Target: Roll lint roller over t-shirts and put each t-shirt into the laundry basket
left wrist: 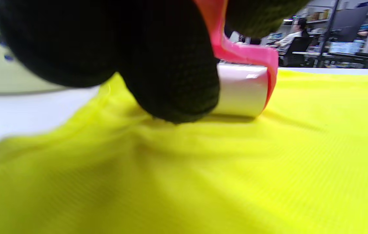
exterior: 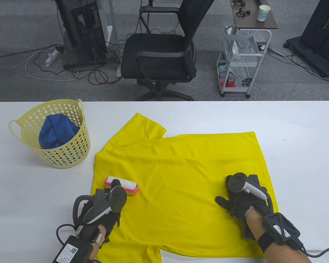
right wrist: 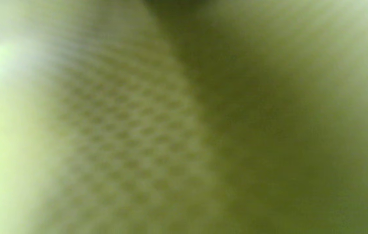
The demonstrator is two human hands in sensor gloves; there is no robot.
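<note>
Table view is showing your left hand holding the roller on the near-left part of the yellow shirt, close to the collar side. Left wrist view is confirming it: your gloved fingers are curling round the pink handle, and the white roll is sitting on the fabric.

Your right hand is lying on the shirt's near-right part, by its hem. The thumb is pointing left, apart from the rest; the other fingers are hiding under the tracker, so you cannot tell from that view how they are lying. Right wrist view is filling with blurred yellow-green weave, too close to make anything out.

The shirt is lying spread across the table, one sleeve pointing far-left, another hanging at the near edge. The basket is standing at far left, just beside the shirt without touching it, and a blue shirt is sitting bundled inside it.

Beyond the table a chair and a cart are standing on the floor.
</note>
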